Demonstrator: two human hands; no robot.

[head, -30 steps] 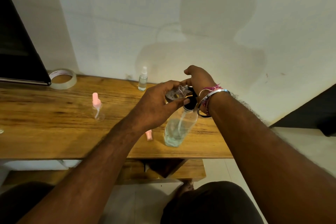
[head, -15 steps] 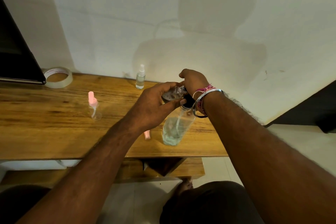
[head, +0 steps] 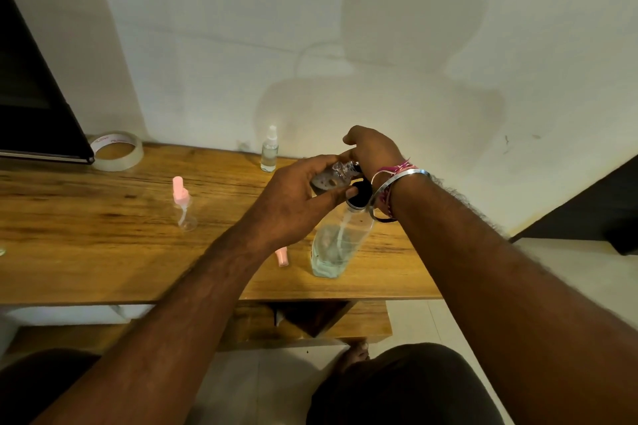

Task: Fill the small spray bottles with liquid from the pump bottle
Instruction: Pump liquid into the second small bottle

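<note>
Holding an uncapped small bottle (head: 333, 176) at the pump bottle (head: 340, 245) spout, left hand (head: 293, 203) grip clamped; right hand (head: 371, 152) curls over the pump head. Misalignment risks spilling onto the counter (head: 86, 235).

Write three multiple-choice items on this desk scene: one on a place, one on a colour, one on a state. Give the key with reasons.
1. Where does the roll of clear tape lie on the wooden table?
A. far left, near the wall
B. beside the large pump bottle
C. at the near edge

2. What colour is the top of the small clear spray bottle that stands alone at the left?
A. black
B. pink
C. white

3. What is the left hand doing?
A. resting flat on the table
B. hanging idle
C. holding a small clear bottle tilted at the large clear pump bottle's black top

Key: 1 A, the roll sits by the dark screen near the wall. 2 B, its cap is plainly pink. 3 C, its fingers curl round the small bottle beside the right hand.
</note>
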